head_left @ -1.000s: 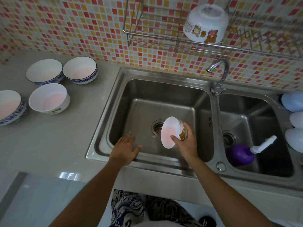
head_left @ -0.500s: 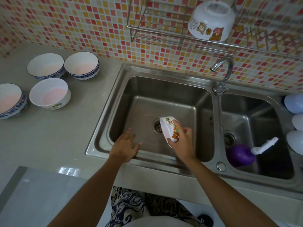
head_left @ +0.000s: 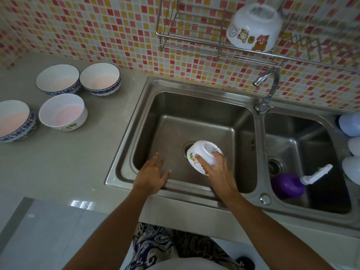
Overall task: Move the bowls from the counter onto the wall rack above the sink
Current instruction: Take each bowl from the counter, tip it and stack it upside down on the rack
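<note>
My right hand [head_left: 218, 172] grips a small white cartoon-printed bowl [head_left: 202, 154], turned upside down over the left sink basin [head_left: 194, 121]. My left hand [head_left: 152, 174] rests flat and empty on the sink's front rim, fingers apart. A matching white bowl [head_left: 255, 28] sits upside down on the wire wall rack [head_left: 194, 41] above the tap. On the counter at the left stand several upright bowls: a plain white one [head_left: 63, 112] and three blue-rimmed ones [head_left: 100, 78] [head_left: 57, 79] [head_left: 14, 120].
A curved tap [head_left: 267, 88] rises between the two basins. A purple bottle with a white nozzle [head_left: 288, 185] lies in the right basin. Pale rounded objects [head_left: 350, 125] line the right edge. Mosaic tiles cover the wall behind.
My right hand has rotated the bowl from mouth facing left to bottom up, staying over the left basin. My left hand has stayed on the sink rim.
</note>
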A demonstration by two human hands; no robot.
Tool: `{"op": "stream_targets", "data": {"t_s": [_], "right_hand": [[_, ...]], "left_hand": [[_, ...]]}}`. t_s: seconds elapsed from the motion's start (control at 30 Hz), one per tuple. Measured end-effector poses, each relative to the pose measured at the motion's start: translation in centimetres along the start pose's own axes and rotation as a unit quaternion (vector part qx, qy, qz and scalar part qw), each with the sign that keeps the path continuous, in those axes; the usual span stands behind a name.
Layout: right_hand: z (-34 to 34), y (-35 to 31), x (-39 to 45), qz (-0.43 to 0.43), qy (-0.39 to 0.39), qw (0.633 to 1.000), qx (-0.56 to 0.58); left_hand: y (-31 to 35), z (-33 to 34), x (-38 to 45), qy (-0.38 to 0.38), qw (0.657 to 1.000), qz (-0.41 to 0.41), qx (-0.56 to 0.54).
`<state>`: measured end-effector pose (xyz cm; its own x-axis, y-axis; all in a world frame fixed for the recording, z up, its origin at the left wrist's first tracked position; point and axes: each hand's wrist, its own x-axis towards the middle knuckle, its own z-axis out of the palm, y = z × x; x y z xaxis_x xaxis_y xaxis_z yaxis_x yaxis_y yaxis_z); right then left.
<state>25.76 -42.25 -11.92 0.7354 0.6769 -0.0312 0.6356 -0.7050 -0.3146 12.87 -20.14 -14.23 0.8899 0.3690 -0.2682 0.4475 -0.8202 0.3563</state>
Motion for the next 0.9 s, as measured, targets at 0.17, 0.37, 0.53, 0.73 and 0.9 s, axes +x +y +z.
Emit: {"op": "stream_targets", "data": {"t_s": [0.17,0.37,0.53,0.73,0.9], "right_hand": [[-1.6,-1.4,0.8,0.126,0.085,0.977,0.147],[-6.2,-2.1,3.1,0.295,0.171,0.788,0.512],[-10.7,-2.0,4.4,0.329,0.107,0.631,0.694],[-14.7,-3.3,5.5,0.299,0.079,0.601,0.736],[-17.0,-4.6,6.0,0.264,0.064,0.600,0.753]], "left_hand": [[0.2,-0.4,-0.3,0.006,1.000,0.015,-0.021],[1.1,-3.7,1.2,0.061,0.994,0.090,0.009],[4.8,-13.8,6.6,0.216,0.961,0.165,0.042],[9.5,-24.0,10.3,0.332,0.911,0.234,0.070],[10.1,-26.6,12.6,0.311,0.916,0.215,0.137]]}}
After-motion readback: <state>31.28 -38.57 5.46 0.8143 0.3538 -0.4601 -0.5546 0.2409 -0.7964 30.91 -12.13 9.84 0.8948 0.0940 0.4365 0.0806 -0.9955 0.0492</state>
